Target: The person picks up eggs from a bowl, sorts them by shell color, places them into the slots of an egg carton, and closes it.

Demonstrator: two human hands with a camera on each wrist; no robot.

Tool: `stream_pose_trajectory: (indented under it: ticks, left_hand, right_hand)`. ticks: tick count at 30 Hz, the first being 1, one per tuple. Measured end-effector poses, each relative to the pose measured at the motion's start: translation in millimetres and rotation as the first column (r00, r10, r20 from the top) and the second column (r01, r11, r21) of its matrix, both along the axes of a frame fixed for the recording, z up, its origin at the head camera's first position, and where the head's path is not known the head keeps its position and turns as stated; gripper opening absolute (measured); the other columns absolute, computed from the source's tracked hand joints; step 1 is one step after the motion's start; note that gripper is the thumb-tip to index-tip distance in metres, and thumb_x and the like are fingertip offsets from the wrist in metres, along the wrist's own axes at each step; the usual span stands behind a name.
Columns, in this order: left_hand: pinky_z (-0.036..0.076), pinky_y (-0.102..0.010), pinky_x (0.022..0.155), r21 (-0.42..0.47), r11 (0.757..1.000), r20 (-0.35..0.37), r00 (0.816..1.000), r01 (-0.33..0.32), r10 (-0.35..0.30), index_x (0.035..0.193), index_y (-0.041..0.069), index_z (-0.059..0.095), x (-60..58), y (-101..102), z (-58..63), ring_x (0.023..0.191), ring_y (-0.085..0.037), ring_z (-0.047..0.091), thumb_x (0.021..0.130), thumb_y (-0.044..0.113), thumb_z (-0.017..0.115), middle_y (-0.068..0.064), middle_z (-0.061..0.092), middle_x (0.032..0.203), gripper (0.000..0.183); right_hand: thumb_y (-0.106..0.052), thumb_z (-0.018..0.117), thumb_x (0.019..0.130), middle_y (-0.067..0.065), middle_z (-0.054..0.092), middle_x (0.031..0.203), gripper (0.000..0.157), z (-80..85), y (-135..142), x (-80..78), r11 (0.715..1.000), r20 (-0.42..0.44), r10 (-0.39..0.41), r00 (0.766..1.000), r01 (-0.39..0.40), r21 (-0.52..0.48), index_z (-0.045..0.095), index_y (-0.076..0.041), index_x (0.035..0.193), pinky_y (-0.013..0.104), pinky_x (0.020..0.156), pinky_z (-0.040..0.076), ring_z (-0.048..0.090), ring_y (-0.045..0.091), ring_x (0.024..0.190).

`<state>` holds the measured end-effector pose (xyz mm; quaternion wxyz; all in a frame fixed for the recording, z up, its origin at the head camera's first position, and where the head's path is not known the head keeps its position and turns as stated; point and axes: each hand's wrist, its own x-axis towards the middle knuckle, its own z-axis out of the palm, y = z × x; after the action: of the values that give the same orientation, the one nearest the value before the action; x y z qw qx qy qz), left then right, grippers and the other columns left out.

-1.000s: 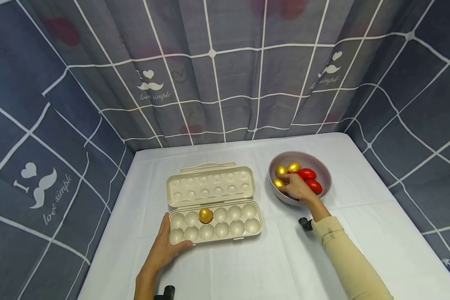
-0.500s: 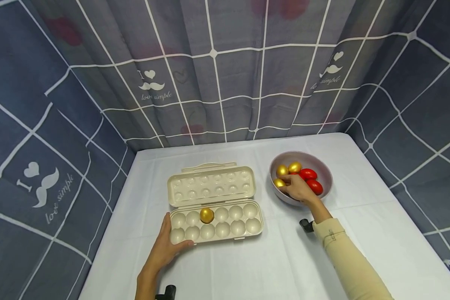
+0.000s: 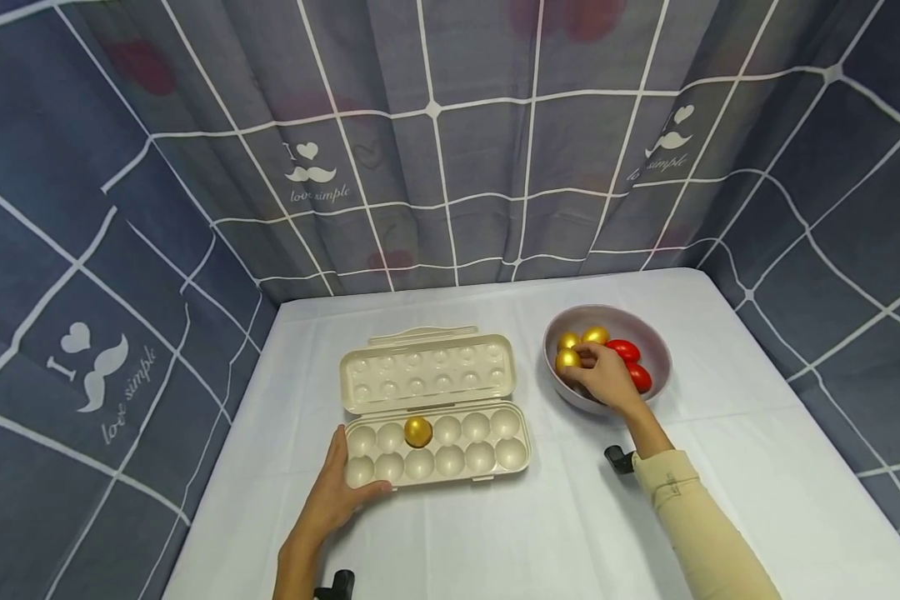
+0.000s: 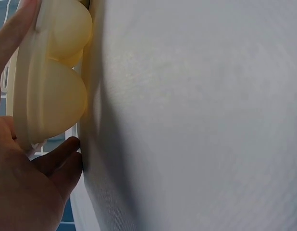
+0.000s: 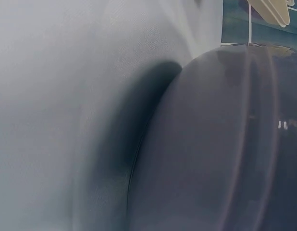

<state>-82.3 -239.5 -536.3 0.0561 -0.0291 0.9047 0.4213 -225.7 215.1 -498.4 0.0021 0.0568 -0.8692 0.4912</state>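
Note:
My left hand holds the left end of a cream egg carton, thumb at its front edge and fingers along its side. The left wrist view has this hand beside the carton's rounded cups. The carton's lid is folded back, and one golden egg sits in the back row. Inside the mauve bowl, my right hand pinches another golden egg between thumb and fingers. From the right wrist only the bowl's outer wall shows large; the hand is out of that view.
Two more golden eggs and red eggs lie in the bowl, partly behind the right hand. A white cloth covers the table. Checked grey-blue curtains stand at the back and both sides.
My right hand has taken a golden egg at the bowl's left side between thumb and fingers and raised it slightly. The left hand and carton stay in place; the head view shifts slightly.

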Motion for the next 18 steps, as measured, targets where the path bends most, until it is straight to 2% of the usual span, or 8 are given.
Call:
stream_pose_trajectory:
  ticks: [6, 13, 18]
  left_hand:
    - [0.011, -0.057, 0.116, 0.004, 1.0, -0.009, 1.0, 0.0, 0.001, 0.156, -0.003, -0.003, 0.4, 0.2, 0.8, 0.147, -0.042, 0.003, 0.07, 0.044, 0.088, -0.025, -0.001, 0.162, 0.134]
    - [0.011, -0.057, 0.116, 0.012, 1.0, -0.019, 1.0, 0.004, -0.004, 0.156, -0.003, -0.003, -0.3, 0.0, -0.5, 0.147, -0.042, 0.003, 0.07, 0.045, 0.088, -0.025, -0.001, 0.162, 0.133]
    - [0.012, -0.057, 0.116, 0.012, 1.0, -0.024, 1.0, 0.007, -0.007, 0.155, -0.004, -0.002, 1.0, 0.1, 0.3, 0.147, -0.042, 0.003, 0.07, 0.043, 0.088, -0.025, -0.001, 0.162, 0.133]
  right_hand:
    - [-0.016, 0.077, 0.084, 0.025, 0.062, 0.123, 0.051, 2.4, -1.0, 3.4, 0.996, -0.021, -0.029, 0.999, 0.027, -0.082, 0.059, 0.007, 0.126, 0.046, 0.092, 0.051, 0.063, 0.04, 0.11]
    - [-0.013, 0.076, 0.086, 0.026, 0.06, 0.122, 0.05, 6.1, -0.4, 9.1, 0.978, -0.025, -0.026, 0.999, 0.02, -0.205, 0.056, 0.008, 0.127, 0.015, 0.081, 0.049, 0.06, 0.038, 0.11]
    - [-0.004, 0.074, 0.085, 0.023, 0.06, 0.117, 0.044, 9.5, -8.5, 16.2, 0.952, -0.078, -0.023, 0.997, -0.002, -0.305, 0.056, 0.01, 0.123, 0.015, 0.081, 0.05, 0.062, 0.023, 0.103]
